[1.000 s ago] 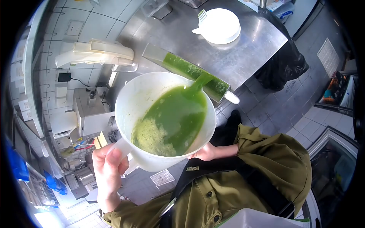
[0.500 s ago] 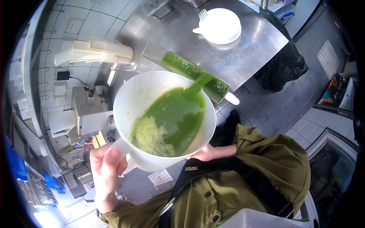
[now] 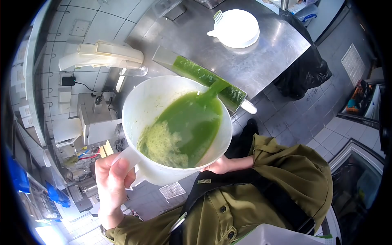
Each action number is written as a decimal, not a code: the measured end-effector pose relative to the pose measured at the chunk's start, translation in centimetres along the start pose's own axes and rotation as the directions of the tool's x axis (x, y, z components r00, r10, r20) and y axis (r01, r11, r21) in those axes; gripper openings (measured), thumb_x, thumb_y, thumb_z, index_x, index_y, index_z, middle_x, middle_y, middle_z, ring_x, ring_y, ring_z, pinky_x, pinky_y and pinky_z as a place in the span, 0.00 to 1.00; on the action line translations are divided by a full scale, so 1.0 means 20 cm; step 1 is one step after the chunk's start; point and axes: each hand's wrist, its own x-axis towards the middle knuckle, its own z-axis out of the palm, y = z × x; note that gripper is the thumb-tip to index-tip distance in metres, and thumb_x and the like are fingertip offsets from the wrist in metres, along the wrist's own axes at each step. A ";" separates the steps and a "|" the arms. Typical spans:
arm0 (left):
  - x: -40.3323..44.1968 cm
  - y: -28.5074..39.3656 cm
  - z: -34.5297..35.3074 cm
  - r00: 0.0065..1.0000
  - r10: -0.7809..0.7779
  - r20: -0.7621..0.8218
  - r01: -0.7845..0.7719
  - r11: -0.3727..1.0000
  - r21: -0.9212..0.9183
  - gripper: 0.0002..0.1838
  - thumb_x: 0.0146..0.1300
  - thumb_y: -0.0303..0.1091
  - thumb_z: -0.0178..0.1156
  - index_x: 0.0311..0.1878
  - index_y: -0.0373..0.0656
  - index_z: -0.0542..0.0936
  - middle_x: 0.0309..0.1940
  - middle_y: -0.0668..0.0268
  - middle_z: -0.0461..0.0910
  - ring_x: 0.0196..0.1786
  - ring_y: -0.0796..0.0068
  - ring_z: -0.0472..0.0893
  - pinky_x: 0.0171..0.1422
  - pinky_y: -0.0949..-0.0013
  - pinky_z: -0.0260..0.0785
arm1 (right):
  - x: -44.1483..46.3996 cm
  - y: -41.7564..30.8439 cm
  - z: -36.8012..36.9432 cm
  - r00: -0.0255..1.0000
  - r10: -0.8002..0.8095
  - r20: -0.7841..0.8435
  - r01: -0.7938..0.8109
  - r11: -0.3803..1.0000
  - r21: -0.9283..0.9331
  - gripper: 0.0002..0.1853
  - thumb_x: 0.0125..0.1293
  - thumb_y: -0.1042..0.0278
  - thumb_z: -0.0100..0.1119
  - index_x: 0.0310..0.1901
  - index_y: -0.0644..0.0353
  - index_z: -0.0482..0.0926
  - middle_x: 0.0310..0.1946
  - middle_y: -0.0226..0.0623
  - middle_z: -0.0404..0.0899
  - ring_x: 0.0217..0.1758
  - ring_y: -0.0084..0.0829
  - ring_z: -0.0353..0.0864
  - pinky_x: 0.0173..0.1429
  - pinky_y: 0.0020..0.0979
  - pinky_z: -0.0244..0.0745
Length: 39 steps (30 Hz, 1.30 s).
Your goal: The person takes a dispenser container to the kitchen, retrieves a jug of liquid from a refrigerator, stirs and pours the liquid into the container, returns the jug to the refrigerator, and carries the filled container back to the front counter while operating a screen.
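Pouring into a clear container (image 3: 164,59) by the table's (image 3: 277,45) edge, the jug (image 3: 141,114) tilts between left hand (image 3: 112,179), gripping its handle (image 3: 130,157), and right hand (image 3: 220,165), grip hidden.

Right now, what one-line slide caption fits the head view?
Left hand on the handle, right hand against its side, a white pitcher pours green liquid into a clear container.

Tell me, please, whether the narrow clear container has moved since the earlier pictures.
No, the clear container shows no visible shift against the steel table.
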 end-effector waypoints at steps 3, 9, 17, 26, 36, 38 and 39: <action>0.00 0.00 0.00 1.000 0.007 0.011 -0.007 1.000 0.007 0.25 0.53 0.53 0.52 0.14 0.38 0.71 0.07 0.73 0.63 0.10 0.88 0.57 0.14 0.80 0.45 | 0.00 0.00 -0.01 1.000 0.000 0.008 0.000 1.000 -0.011 0.36 0.48 0.61 0.64 0.53 0.66 0.55 0.50 0.39 0.62 0.55 0.29 0.59 0.59 0.32 0.53; 0.00 0.01 0.00 1.000 -0.002 0.018 0.002 1.000 0.012 0.25 0.53 0.52 0.52 0.14 0.38 0.70 0.07 0.73 0.63 0.11 0.88 0.57 0.14 0.80 0.45 | 0.00 0.00 -0.01 0.999 0.017 0.035 -0.017 1.000 0.011 0.35 0.48 0.62 0.64 0.53 0.66 0.55 0.50 0.39 0.62 0.55 0.29 0.60 0.58 0.32 0.54; 0.00 0.02 0.01 1.000 -0.005 0.011 0.005 1.000 0.020 0.25 0.54 0.51 0.52 0.15 0.38 0.70 0.07 0.73 0.63 0.11 0.88 0.58 0.15 0.80 0.46 | -0.01 0.01 -0.02 0.999 -0.008 0.031 0.010 0.999 -0.051 0.35 0.48 0.63 0.64 0.54 0.65 0.54 0.51 0.39 0.61 0.55 0.29 0.60 0.58 0.32 0.55; -0.02 0.03 0.02 1.000 -0.016 -0.021 0.016 1.000 0.022 0.23 0.54 0.50 0.52 0.16 0.39 0.71 0.08 0.73 0.63 0.11 0.88 0.57 0.15 0.80 0.46 | -0.02 0.01 -0.01 0.999 0.032 0.032 -0.035 0.996 0.080 0.37 0.48 0.65 0.63 0.55 0.65 0.51 0.52 0.39 0.60 0.57 0.29 0.59 0.59 0.32 0.54; 0.00 0.02 0.03 1.000 -0.013 -0.009 0.013 0.999 0.030 0.24 0.54 0.50 0.51 0.15 0.39 0.70 0.07 0.73 0.62 0.11 0.87 0.57 0.15 0.80 0.45 | -0.02 0.00 -0.01 0.996 0.090 -0.001 -0.090 0.990 0.110 0.41 0.47 0.63 0.65 0.57 0.64 0.47 0.54 0.39 0.56 0.58 0.30 0.56 0.61 0.33 0.52; 0.01 0.01 0.02 1.000 0.000 0.011 0.000 1.000 0.010 0.24 0.54 0.50 0.51 0.15 0.39 0.70 0.06 0.73 0.62 0.11 0.87 0.57 0.15 0.80 0.45 | -0.02 0.00 -0.01 0.997 0.078 -0.020 -0.076 0.994 0.080 0.44 0.46 0.62 0.65 0.58 0.64 0.45 0.55 0.40 0.54 0.59 0.31 0.54 0.62 0.34 0.50; 0.01 0.00 0.02 1.000 0.007 0.022 -0.007 1.000 0.000 0.24 0.54 0.50 0.51 0.14 0.39 0.69 0.06 0.73 0.62 0.11 0.87 0.57 0.15 0.80 0.45 | -0.02 0.00 -0.02 0.997 0.070 -0.036 -0.067 0.996 0.064 0.46 0.46 0.62 0.66 0.59 0.63 0.43 0.55 0.40 0.53 0.60 0.32 0.53 0.62 0.35 0.49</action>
